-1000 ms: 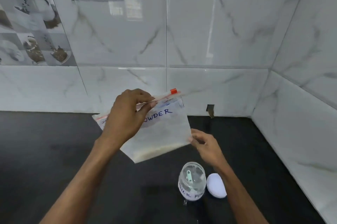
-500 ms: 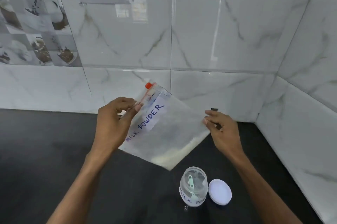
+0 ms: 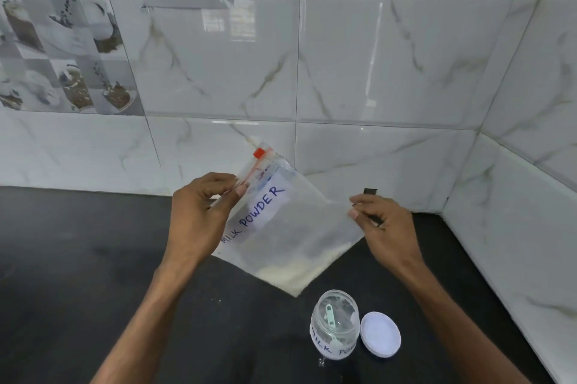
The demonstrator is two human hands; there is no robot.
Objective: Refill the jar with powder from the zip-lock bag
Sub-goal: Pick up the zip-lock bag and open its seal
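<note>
Head view: fingers [image 3: 359, 200] of left hand [image 3: 199, 218] and right hand [image 3: 387, 227] still pinch the bag [image 3: 290, 233].

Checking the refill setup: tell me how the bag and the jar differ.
The bag is held tilted in the air, pinched by the left hand and right hand; the jar stands upright on the counter, untouched. The bag is flat and soft; the jar is round and rigid. The bag has powder in its low corner; the jar holds little but a scoop. Both are clear and labelled milk powder.
</note>
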